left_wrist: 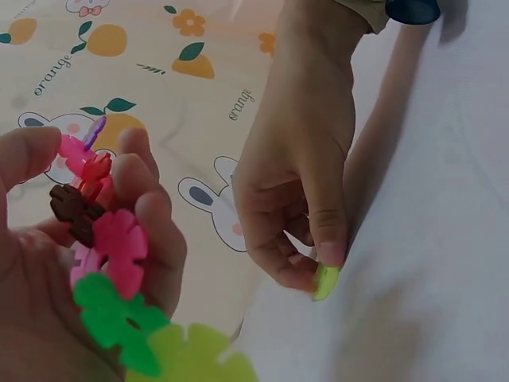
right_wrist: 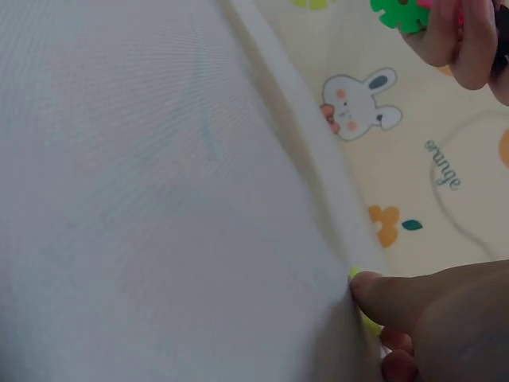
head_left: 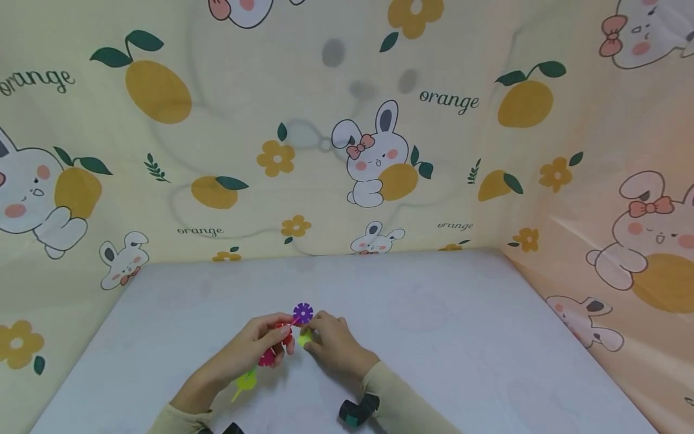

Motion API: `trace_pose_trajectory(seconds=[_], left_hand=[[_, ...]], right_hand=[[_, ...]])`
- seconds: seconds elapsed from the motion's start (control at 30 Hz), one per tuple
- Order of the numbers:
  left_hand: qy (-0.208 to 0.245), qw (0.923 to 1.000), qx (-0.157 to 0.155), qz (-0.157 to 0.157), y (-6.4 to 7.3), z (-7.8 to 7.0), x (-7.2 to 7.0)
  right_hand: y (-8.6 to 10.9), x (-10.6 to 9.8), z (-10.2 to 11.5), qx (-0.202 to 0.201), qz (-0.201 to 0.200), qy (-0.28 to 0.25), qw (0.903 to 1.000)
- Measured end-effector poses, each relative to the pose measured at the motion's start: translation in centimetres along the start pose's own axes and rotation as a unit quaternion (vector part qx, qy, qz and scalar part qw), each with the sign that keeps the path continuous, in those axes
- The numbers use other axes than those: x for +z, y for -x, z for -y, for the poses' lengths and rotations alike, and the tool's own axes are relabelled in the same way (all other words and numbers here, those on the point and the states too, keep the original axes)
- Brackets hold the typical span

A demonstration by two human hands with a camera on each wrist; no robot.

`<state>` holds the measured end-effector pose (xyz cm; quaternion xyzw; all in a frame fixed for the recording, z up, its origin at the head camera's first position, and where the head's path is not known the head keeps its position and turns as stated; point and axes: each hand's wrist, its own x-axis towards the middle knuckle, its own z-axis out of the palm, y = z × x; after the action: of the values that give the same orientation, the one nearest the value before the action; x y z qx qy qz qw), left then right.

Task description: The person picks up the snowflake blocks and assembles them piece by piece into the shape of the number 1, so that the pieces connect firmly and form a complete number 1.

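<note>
A chain of several notched plastic discs, slotted into one another, lies across my left hand [head_left: 244,349], gripped between thumb and fingers. At its far end is a purple disc [head_left: 303,313]. The left wrist view shows a red disc [left_wrist: 97,169], a brown disc [left_wrist: 75,215] and a pink disc [left_wrist: 121,253] along the fingers. Below them come a green disc [left_wrist: 119,322] and a yellow-green disc [left_wrist: 195,358]. Close by on the right, my right hand [head_left: 338,346] pinches a single yellow-green disc [left_wrist: 325,282] by thumb and fingers, apart from the chain.
Both hands are over a white tabletop [head_left: 461,349]. Behind it and along the right side hangs a cream cloth [head_left: 314,199] printed with rabbits and oranges. A black strapped device [head_left: 359,410] sits at the right wrist.
</note>
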<state>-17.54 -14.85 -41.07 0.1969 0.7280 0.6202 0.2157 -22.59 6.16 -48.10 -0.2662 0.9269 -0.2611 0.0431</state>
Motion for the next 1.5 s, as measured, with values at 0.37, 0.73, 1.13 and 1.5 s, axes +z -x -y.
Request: trace_pose_trajectory(seconds=[0.37,0.73,1.13,1.5], left_hand=[[0.002,0.9996,0.008,0.027,-0.3,0.6,0.1],[0.000,0.9998,-0.002,0.020,-0.3,0.4,0.2],[-0.002,0.9997,0.025,0.004,-0.4,0.6,0.5],[0.004,0.9997,0.022,-0.008,-0.3,0.5,0.5]], right_hand=[[0.1,-0.2,-0.2,-0.030,-0.007,0.054,0.9981],[0.3,-1.1,-0.6,0.017,0.039,-0.076,0.9962],[0.6,-4.4,-0.5,-0.016,-0.016,-0.215,0.9763],[1.6,-7.4,1.1,-0.042,-0.050,-0.295,0.9533]])
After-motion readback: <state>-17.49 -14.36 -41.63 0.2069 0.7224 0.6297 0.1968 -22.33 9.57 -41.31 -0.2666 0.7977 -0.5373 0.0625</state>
